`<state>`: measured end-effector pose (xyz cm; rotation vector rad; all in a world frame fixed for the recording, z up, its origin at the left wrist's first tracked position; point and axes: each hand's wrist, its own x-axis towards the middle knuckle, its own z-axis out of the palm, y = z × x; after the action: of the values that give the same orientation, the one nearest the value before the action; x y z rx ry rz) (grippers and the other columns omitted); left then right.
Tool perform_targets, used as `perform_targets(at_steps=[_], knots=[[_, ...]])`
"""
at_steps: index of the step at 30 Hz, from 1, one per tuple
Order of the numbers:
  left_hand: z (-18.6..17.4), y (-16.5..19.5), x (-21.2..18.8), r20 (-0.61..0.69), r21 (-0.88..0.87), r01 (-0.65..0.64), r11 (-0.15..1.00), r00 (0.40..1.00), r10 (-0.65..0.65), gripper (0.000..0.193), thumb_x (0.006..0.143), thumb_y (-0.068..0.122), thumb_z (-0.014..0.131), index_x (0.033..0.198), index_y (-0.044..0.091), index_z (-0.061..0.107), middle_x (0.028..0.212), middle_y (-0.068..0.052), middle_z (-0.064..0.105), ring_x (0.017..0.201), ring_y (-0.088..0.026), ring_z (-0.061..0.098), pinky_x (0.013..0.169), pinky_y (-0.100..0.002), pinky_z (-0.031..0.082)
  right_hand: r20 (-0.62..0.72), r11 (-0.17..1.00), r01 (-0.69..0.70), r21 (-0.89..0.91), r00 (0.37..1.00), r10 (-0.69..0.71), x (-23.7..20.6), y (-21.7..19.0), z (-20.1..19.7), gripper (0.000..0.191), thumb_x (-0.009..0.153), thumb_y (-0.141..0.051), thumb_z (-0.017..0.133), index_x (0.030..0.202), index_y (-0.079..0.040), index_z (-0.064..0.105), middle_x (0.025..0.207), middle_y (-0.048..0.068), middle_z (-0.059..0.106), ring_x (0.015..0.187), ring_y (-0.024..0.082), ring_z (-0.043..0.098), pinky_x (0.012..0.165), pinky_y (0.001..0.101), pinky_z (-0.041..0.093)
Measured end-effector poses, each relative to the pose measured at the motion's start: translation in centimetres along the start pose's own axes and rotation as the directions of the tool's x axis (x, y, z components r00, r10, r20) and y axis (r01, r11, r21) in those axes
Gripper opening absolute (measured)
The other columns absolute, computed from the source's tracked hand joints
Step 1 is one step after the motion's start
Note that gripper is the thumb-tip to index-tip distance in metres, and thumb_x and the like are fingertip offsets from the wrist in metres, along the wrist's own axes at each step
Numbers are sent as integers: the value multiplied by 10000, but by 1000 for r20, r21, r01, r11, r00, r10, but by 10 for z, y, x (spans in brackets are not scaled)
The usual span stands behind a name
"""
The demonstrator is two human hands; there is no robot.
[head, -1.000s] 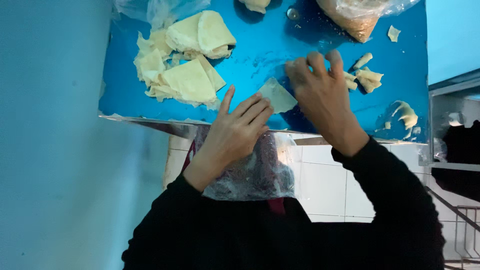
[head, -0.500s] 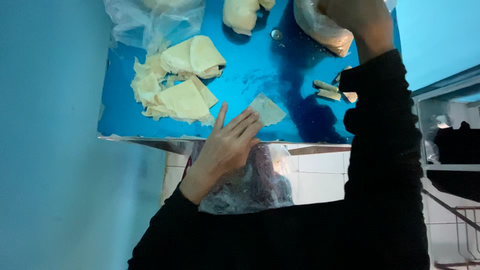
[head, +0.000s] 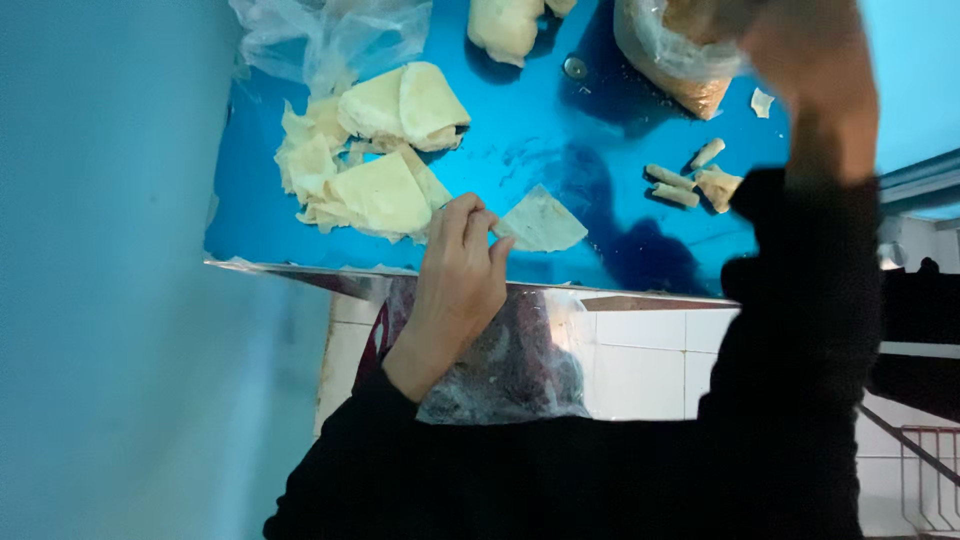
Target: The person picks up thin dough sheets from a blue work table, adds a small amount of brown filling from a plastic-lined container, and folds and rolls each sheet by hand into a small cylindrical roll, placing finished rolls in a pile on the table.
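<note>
**Fingertips on a wrapper, other hand in the filling bag**

Fingers (head: 478, 222) of the left hand (head: 455, 285) are drawn together at the near edge of the blue table (head: 560, 150), their tips touching the left corner of a single triangular wrapper (head: 540, 222) that lies flat there. They press or lightly pinch it; the wrapper is not lifted. The right hand (head: 800, 60) is far off at the right, blurred at the mouth of a clear bag (head: 670, 60) of brownish filling. Whether it is closed on anything cannot be told.

To do this well, I judge the left fingertips should keep the thin sheet flat and still without creasing its corner, so that it lies ready with its centre bare.

Left of the wrapper sits a stack (head: 370, 190) of more pale wrappers, some folded, with crumpled clear plastic (head: 330, 35) beyond it. A few finished rolls (head: 680, 185) lie to the right, near the dark sleeve. A pale lump, perhaps dough (head: 505, 25), lies at the far edge.

Below the table's metal rim hangs another plastic bag (head: 510, 370). White tiles (head: 640, 360) cover the floor, and a blue wall (head: 100, 300) fills the left side.
</note>
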<state>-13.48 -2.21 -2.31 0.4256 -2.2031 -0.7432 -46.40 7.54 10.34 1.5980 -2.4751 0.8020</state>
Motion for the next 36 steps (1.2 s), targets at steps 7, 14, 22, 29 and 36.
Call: perform_targets(at_steps=[7,14,22,29,36], knots=[[4,3,-3,-26,9,27,1000,999,-27,190,911,27,726,1015,-24,574,1130,-195,521,1063,-400,558,903,-500,467,256,907,-27,421,962,-91,-101,-110,92,474,937,-51,744,1276,-26,413,967,95,786,930,260,793,773,365,599],[7,2,-4,-34,3,17,1000,999,-17,154,927,19,713,984,-17,575,1097,-187,528,1009,-378,569,857,-485,466,-12,919,390,58,921,-390,-140,-119,92,517,965,18,644,1449,1,462,1148,148,753,1064,358,713,867,429,585],[4,8,-5,-58,-9,1,1000,998,-2,136,934,29,698,970,18,568,1000,-145,569,974,-370,585,842,-487,467,0,985,119,126,993,-121,-155,-113,80,517,970,51,639,1453,-41,480,1132,184,717,1000,337,712,798,423,584],[5,15,-9,-10,-46,23,999,1000,-24,168,997,55,660,1137,32,570,975,-151,658,933,-368,649,786,-477,514,54,992,118,-32,992,-116,-148,-121,75,520,969,56,636,1427,-7,397,1018,167,698,1013,339,688,792,435,545],[2,19,-15,84,-171,-3,985,996,17,262,972,-15,615,1230,30,596,1107,-164,691,1052,-358,660,855,-449,541,106,983,67,171,991,-86,-143,-127,67,655,900,115,619,1466,15,304,1100,260,665,1010,400,695,790,474,563]])
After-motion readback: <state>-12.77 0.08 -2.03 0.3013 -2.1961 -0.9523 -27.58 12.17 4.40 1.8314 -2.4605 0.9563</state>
